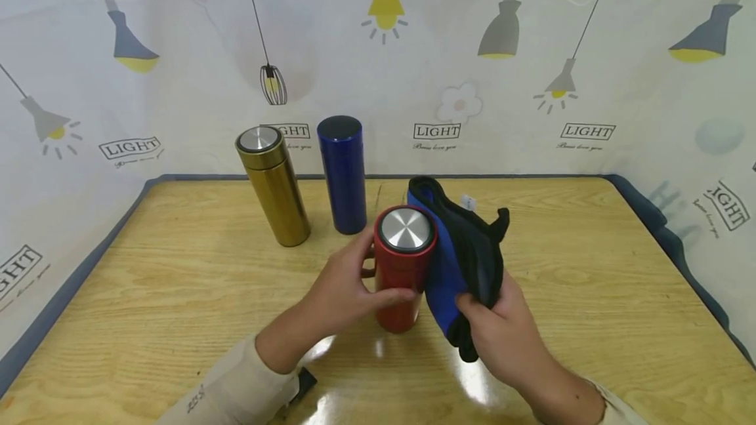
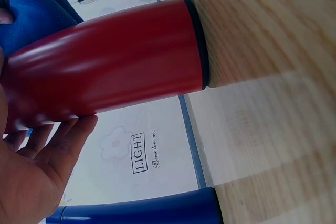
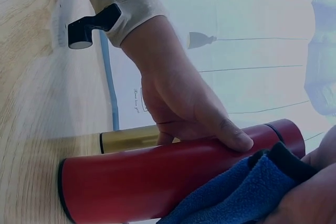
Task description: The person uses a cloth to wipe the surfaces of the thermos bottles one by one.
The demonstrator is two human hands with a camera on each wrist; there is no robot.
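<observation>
My left hand [image 1: 336, 290] grips a red vacuum flask [image 1: 397, 271] with a brushed silver top, its thumb across the front and fingers round the far side. The flask stands upright on the wooden table, its dark base ring showing in the left wrist view. In my right hand [image 1: 508, 340] is a folded blue fleecy cloth [image 1: 443, 267] with thick black edging, a small white tag and a black loop. The thumb pinches it from the front. Cloth and flask meet along the flask's right side; the right wrist view shows the blue pile [image 3: 236, 190] against the red wall.
Behind to the left, a gold flask [image 1: 277, 195] with a silver top and a blue flask [image 1: 344, 179] with a dark lid stand on the wooden table [image 1: 195, 300]. A printed backdrop [image 1: 378, 84] closes off the back and sides. A black wrist mount [image 3: 94, 27] hangs by the left cuff.
</observation>
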